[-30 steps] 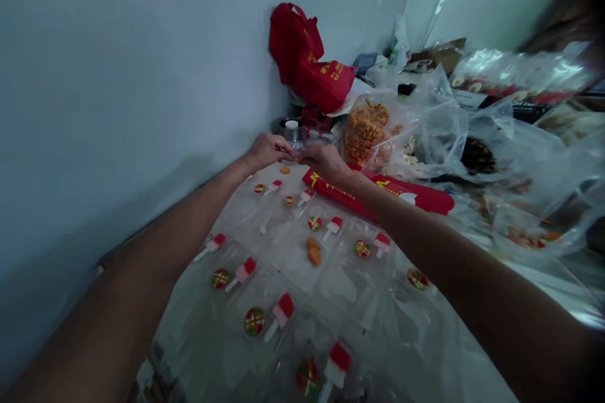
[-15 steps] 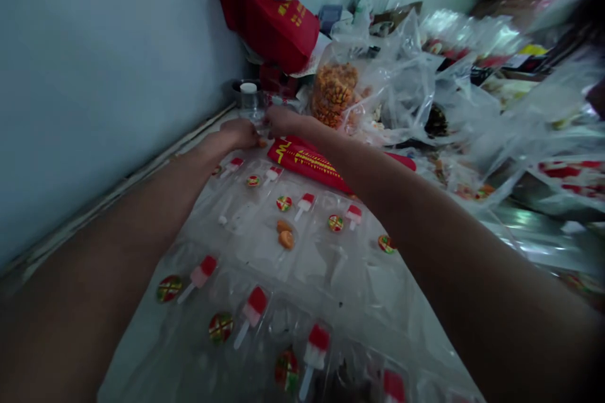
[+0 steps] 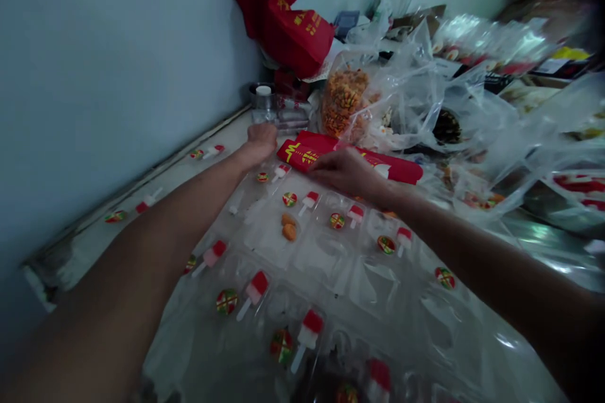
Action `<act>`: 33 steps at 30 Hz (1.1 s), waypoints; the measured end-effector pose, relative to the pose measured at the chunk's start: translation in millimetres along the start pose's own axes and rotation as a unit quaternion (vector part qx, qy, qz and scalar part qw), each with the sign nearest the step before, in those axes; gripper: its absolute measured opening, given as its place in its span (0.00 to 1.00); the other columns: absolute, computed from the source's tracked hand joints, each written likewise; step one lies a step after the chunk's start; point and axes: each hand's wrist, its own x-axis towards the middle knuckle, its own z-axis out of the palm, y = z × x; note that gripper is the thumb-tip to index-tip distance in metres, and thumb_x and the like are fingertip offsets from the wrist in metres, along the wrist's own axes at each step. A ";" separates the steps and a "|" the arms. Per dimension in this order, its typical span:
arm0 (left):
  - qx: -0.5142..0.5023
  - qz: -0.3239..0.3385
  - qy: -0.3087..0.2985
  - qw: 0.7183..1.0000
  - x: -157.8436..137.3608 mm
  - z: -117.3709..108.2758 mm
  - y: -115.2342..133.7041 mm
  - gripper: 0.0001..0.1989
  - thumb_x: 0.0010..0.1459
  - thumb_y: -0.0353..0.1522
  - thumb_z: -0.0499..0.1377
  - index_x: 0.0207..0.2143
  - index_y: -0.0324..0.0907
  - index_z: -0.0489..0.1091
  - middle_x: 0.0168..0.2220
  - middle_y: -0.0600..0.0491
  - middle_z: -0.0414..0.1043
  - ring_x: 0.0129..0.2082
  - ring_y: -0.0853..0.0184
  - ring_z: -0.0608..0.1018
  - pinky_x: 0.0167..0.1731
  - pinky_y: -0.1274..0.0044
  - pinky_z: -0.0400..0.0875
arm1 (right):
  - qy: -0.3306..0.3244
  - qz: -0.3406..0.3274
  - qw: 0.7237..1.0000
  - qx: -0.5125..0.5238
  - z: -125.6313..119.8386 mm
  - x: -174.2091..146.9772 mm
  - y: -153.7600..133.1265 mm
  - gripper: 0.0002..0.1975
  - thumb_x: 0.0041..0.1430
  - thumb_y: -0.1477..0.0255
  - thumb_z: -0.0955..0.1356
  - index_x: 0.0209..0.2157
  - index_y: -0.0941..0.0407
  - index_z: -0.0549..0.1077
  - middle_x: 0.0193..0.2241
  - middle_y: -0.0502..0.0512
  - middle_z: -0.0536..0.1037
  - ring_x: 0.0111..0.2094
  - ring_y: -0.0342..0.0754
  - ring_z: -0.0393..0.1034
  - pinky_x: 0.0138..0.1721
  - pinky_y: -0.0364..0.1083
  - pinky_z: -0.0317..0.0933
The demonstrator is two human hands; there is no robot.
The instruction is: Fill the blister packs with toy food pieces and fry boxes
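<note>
My left hand (image 3: 262, 140) is closed in a fist at the far end of the clear plastic trays (image 3: 326, 258), close to the wall; whatever it holds is hidden. My right hand (image 3: 347, 170) reaches over the near edge of a folded red bag (image 3: 305, 152) with yellow print. Its fingers are bent down and pressed together, and I cannot see what is in them. Popsicle-shaped candies (image 3: 258, 288) on white sticks and round red-and-green wrapped pieces (image 3: 227, 301) lie in the tray compartments. Two orange-brown pieces (image 3: 289, 232) share one compartment.
A clear bag of orange snacks (image 3: 344, 101) stands behind the red bag. Beside it spread crumpled clear plastic bags (image 3: 416, 82). A white-capped container (image 3: 263, 101) sits in the corner, below a hanging red bag (image 3: 293, 28). The wall (image 3: 118, 44) borders the left side.
My right hand has moved from beside the left hand, rightward and nearer, to the folded red bag. My left hand has shifted slightly right in view. The camera view has turned left.
</note>
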 end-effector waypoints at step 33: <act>0.009 0.071 0.035 0.997 -21.7 -17.8 -4.0 0.03 0.55 0.26 0.64 0.31 0.39 0.79 0.37 0.43 0.78 0.46 0.53 0.77 0.47 0.67 0.65 | -0.174 0.114 0.869 0.449 59.4 -16.2 -33.8 0.12 0.50 0.68 0.76 0.35 0.57 0.75 0.28 0.50 0.79 0.27 0.42 0.71 0.29 0.41 0.61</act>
